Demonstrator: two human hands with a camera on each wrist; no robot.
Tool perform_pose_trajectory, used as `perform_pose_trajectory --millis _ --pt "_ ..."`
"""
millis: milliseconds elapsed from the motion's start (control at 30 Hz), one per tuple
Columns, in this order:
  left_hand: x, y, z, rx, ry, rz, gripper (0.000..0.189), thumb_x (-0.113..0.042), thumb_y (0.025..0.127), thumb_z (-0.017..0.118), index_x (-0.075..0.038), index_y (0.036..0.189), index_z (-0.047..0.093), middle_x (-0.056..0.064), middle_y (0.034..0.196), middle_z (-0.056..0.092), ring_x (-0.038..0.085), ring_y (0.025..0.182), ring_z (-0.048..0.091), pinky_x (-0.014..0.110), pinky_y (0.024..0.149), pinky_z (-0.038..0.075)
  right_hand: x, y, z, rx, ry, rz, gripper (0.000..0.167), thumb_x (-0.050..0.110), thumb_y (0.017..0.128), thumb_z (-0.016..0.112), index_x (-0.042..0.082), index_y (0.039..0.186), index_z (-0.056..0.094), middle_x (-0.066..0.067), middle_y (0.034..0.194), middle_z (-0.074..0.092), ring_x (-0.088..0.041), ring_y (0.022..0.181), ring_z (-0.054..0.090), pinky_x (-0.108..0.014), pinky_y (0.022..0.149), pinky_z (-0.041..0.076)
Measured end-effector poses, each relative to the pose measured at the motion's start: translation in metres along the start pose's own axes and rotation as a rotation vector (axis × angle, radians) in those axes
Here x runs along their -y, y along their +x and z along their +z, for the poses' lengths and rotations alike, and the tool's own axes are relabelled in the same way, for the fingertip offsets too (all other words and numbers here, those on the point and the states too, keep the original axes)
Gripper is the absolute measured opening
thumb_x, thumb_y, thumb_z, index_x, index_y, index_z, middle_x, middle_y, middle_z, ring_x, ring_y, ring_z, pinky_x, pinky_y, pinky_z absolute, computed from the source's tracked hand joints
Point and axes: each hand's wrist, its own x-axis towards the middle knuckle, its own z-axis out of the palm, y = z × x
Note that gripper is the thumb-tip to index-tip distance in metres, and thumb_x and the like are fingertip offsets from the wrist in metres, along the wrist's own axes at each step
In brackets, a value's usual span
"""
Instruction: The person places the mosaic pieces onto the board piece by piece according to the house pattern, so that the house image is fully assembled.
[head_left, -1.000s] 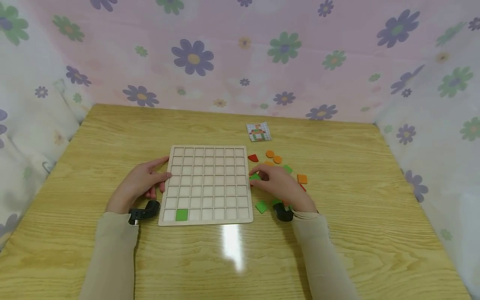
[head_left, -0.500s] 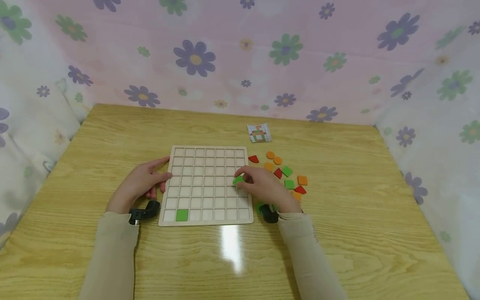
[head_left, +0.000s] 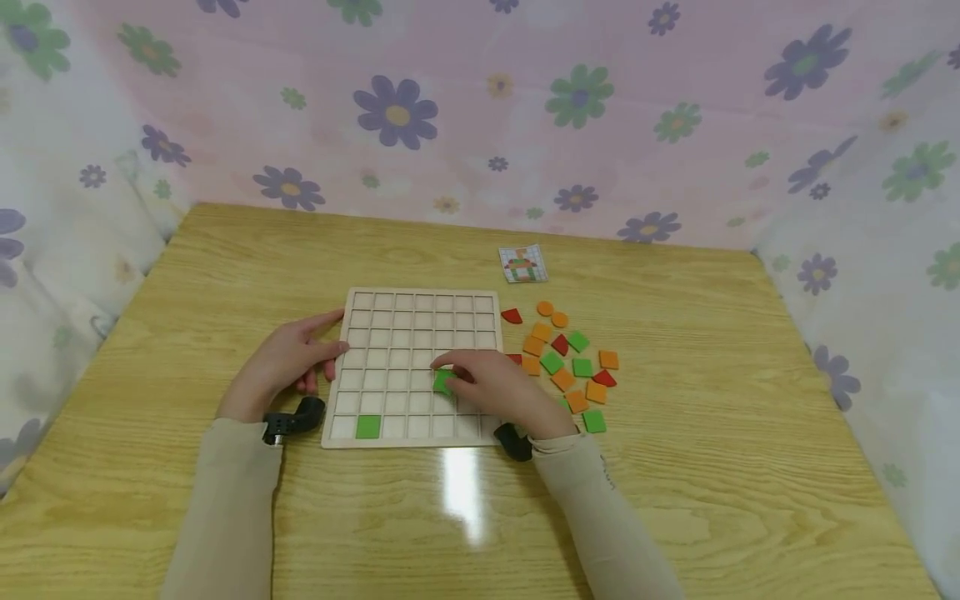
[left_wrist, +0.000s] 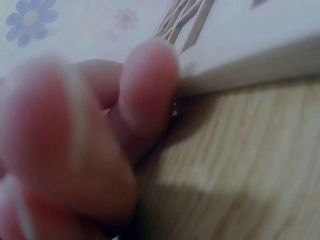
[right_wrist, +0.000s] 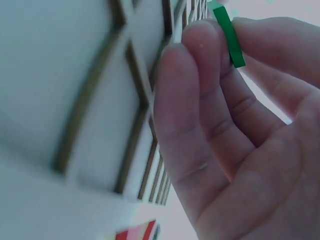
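Note:
A pale wooden grid board [head_left: 491, 292] lies on the table, with one green square tile [head_left: 367, 427] set in its front row, second cell from the left. Over the board's middle right, my right hand [head_left: 491, 383] pinches another green square tile [head_left: 442, 382] between thumb and fingers. The right wrist view shows this held tile [right_wrist: 230, 37] edge-on, the remaining fingers close beside the grid. My left hand [head_left: 288, 362] rests at the board's left edge, index finger stretched along it and thumb on the rim. Up close in the left wrist view, a fingertip [left_wrist: 150, 75] touches the board's side.
Loose orange, green and red tiles [head_left: 562, 379] are scattered right of the board, among them two orange discs [head_left: 552, 313] and several red quarter-round pieces. A small pattern card [head_left: 523, 263] lies behind them. A flowered cloth [head_left: 465, 108] hangs beyond the wooden table [head_left: 720, 433].
My right hand has carried the green tile leftward from the loose pieces to over the board, uncovering more tiles behind it. The left hand has stayed at the board's edge.

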Motion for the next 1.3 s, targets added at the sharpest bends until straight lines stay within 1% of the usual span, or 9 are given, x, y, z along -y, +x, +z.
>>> perform_pose_trajectory --millis 100,200,333,433,567,667,1000,1133,1300 --pt "-0.001 0.001 0.000 0.001 -0.012 -0.007 0.067 -0.039 0.085 0.059 -0.031 0.141 0.025 0.015 0.067 0.060 0.015 0.039 0.047 0.036 0.042 0.046 0.004 0.002 0.003 0.004 0.020 -0.002 0.024 0.024 0.090 0.054 0.022 0.113 0.058 0.010 0.076 0.053 -0.008 0.069 0.048 -0.023 0.064 0.041" --pt "-0.001 0.001 0.000 0.002 -0.009 0.001 0.066 -0.038 0.085 0.059 -0.030 0.142 0.025 0.015 0.066 0.060 0.015 0.039 0.046 0.036 0.042 0.046 0.009 0.005 0.007 0.016 0.042 -0.018 0.022 0.023 0.090 0.054 0.021 0.112 0.057 0.011 0.079 0.054 -0.007 0.070 0.049 -0.022 0.066 0.042" --pt "-0.001 0.001 0.000 0.001 -0.007 0.004 0.066 -0.038 0.085 0.059 -0.029 0.142 0.025 0.014 0.066 0.060 0.015 0.039 0.047 0.037 0.042 0.046 0.016 0.009 0.010 0.043 0.042 -0.063 0.022 0.023 0.091 0.052 0.022 0.112 0.058 0.011 0.076 0.054 -0.007 0.068 0.048 -0.022 0.065 0.042" --pt "-0.001 0.002 0.000 -0.003 -0.008 -0.005 0.066 -0.038 0.085 0.059 -0.030 0.141 0.026 0.014 0.066 0.060 0.015 0.039 0.047 0.036 0.043 0.047 0.021 0.013 0.012 0.064 0.032 -0.086 0.022 0.023 0.091 0.053 0.023 0.112 0.059 0.011 0.074 0.054 -0.007 0.067 0.047 -0.022 0.065 0.041" --pt "-0.001 0.002 0.000 -0.007 -0.007 -0.013 0.066 -0.039 0.085 0.059 -0.031 0.141 0.026 0.014 0.066 0.059 0.016 0.039 0.047 0.036 0.043 0.047 0.027 0.017 0.013 0.091 0.049 -0.086 0.022 0.021 0.090 0.053 0.024 0.112 0.060 0.012 0.076 0.055 -0.006 0.068 0.047 -0.021 0.065 0.040" --pt "-0.002 0.002 0.000 -0.010 -0.005 -0.004 0.066 -0.038 0.085 0.059 -0.031 0.141 0.026 0.014 0.066 0.059 0.016 0.039 0.047 0.036 0.042 0.046 0.031 0.020 0.013 0.099 0.065 -0.086 0.023 0.019 0.090 0.054 0.024 0.112 0.061 0.012 0.079 0.056 -0.006 0.069 0.047 -0.020 0.066 0.040" --pt "-0.003 0.002 0.000 -0.005 -0.011 0.011 0.064 -0.036 0.086 0.059 -0.030 0.141 0.027 0.015 0.064 0.058 0.016 0.039 0.047 0.037 0.043 0.047 0.036 0.030 0.018 0.109 0.045 -0.099 0.023 0.018 0.088 0.056 0.024 0.109 0.062 0.012 0.081 0.057 -0.005 0.071 0.049 -0.019 0.068 0.041" --pt "-0.002 0.001 0.000 -0.006 -0.014 0.001 0.065 -0.037 0.086 0.059 -0.030 0.141 0.026 0.014 0.065 0.058 0.015 0.039 0.046 0.035 0.042 0.046 0.037 0.033 0.020 0.118 0.043 -0.103 0.023 0.018 0.087 0.056 0.024 0.108 0.062 0.012 0.081 0.057 -0.004 0.071 0.050 -0.019 0.067 0.041" --pt "-0.001 0.001 0.000 -0.006 -0.003 -0.009 0.065 -0.037 0.085 0.059 -0.030 0.141 0.027 0.014 0.065 0.058 0.015 0.039 0.047 0.034 0.042 0.046 0.041 0.034 0.020 0.144 0.051 -0.088 0.022 0.017 0.087 0.058 0.024 0.107 0.062 0.013 0.079 0.057 -0.004 0.071 0.051 -0.019 0.066 0.041"
